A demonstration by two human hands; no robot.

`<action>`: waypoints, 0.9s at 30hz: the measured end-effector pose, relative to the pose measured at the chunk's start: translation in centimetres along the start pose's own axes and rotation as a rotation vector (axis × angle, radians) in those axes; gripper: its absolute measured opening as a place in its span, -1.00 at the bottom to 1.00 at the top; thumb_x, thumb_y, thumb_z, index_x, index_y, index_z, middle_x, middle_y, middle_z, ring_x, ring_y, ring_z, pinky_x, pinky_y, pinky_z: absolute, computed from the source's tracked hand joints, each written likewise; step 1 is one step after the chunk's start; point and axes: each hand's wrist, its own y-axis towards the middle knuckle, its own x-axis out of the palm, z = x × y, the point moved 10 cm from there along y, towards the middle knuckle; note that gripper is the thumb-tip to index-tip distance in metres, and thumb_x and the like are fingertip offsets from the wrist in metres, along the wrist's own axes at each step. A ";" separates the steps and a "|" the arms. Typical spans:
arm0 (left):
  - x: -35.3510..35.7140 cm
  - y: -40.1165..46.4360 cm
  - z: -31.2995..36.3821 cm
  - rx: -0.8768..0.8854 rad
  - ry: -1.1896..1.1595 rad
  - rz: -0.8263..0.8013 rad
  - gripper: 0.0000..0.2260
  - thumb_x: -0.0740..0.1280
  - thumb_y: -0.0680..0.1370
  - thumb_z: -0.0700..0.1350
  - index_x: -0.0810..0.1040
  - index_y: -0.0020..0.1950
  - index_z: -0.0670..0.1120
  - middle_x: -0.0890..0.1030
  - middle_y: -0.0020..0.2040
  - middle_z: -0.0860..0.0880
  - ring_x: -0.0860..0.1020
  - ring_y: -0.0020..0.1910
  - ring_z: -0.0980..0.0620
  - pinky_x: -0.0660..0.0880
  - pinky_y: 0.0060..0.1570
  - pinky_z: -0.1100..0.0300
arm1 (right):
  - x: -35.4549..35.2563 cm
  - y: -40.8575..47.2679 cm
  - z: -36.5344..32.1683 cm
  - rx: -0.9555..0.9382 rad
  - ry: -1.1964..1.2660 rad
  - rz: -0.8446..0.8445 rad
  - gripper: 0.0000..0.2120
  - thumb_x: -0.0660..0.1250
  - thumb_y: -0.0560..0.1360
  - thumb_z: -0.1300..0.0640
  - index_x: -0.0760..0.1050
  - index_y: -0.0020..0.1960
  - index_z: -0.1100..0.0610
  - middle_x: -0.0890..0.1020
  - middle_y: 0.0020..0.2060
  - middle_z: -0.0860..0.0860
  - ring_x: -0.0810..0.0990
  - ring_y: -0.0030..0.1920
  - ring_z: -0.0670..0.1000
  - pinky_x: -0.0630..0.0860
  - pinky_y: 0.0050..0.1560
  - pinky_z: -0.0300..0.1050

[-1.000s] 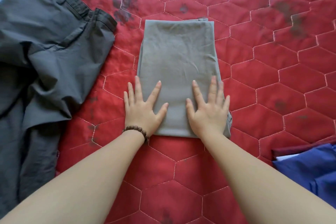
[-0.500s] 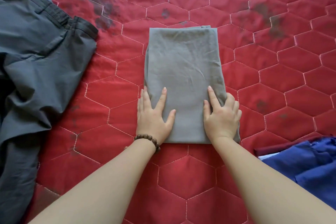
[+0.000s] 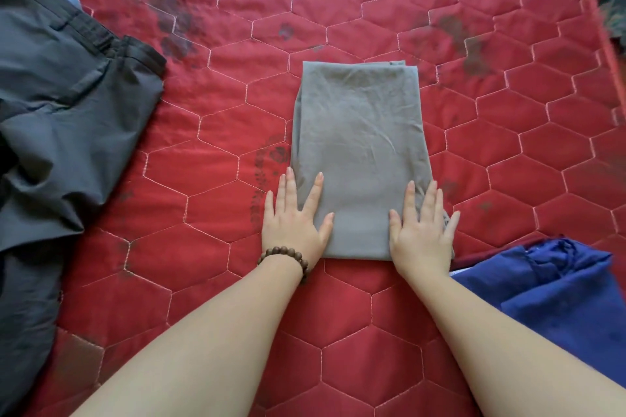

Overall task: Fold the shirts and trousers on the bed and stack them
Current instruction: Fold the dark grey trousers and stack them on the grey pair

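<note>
A grey garment [image 3: 359, 145] lies folded into a neat rectangle in the middle of the red quilted bed [image 3: 508, 145]. My left hand [image 3: 293, 220] lies flat with spread fingers on the garment's near left corner, partly on the bed. My right hand [image 3: 420, 227] presses flat on the near right corner. A wooden bead bracelet [image 3: 284, 256] circles my left wrist. Dark grey trousers [image 3: 61, 118] lie unfolded and rumpled at the left. A blue garment [image 3: 555, 294] lies bunched at the lower right.
A dark red cloth [image 3: 474, 256] peeks out under the blue garment. The bed's right edge [image 3: 596, 10] runs along the far right, with patterned fabric beyond it. Dark stains mark the quilt behind the grey garment.
Both hands slid back toward me along the grey garment to its near edge. My right fingers, slightly curled half a second ago, now lie flat. The view shifted left.
</note>
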 end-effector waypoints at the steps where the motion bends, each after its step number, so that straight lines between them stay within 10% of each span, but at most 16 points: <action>1: -0.2 -0.7 -0.6 0.000 0.015 -0.043 -0.39 -0.06 0.58 0.26 -0.35 0.50 0.19 -0.22 0.58 -0.13 -0.17 0.56 -0.06 -0.15 0.50 -0.03 | -0.1 -1.1 -0.3 -0.017 -0.007 -0.034 -0.40 0.09 0.62 -0.07 0.00 0.56 0.11 0.00 0.54 0.23 0.01 0.54 0.16 -0.10 0.46 0.24; 8: -8.8 -9.6 -9.0 -0.138 -0.017 -0.111 -0.41 0.03 0.60 0.18 -0.14 0.57 0.12 -0.02 0.59 -0.02 -0.09 0.56 -0.04 -0.10 0.51 -0.03 | -2.2 -7.6 -2.6 0.047 0.036 -0.360 -0.41 0.00 0.63 -0.13 0.04 0.56 0.15 0.03 0.56 0.09 -0.06 0.55 0.07 0.01 0.47 0.25; 18: -20.9 -18.5 -27.8 -0.494 -0.116 0.052 -0.42 0.10 0.60 0.14 0.00 0.57 0.05 0.12 0.57 -0.07 0.01 0.55 -0.05 0.00 0.50 -0.05 | -10.3 -11.3 -22.3 -0.209 0.238 -0.411 -0.47 0.08 0.63 -0.08 0.12 0.54 0.07 0.08 0.55 0.10 -0.02 0.55 0.05 -0.05 0.49 0.19; 27: -20.9 -17.3 -41.4 -0.468 -0.149 0.064 -0.40 0.12 0.59 0.15 -0.01 0.58 0.05 0.08 0.58 -0.06 -0.03 0.56 -0.06 -0.01 0.49 -0.05 | -7.7 -14.4 -40.0 -0.323 0.224 -0.421 -0.49 0.12 0.61 -0.07 0.19 0.51 0.04 0.07 0.55 0.12 -0.03 0.55 0.08 -0.06 0.50 0.19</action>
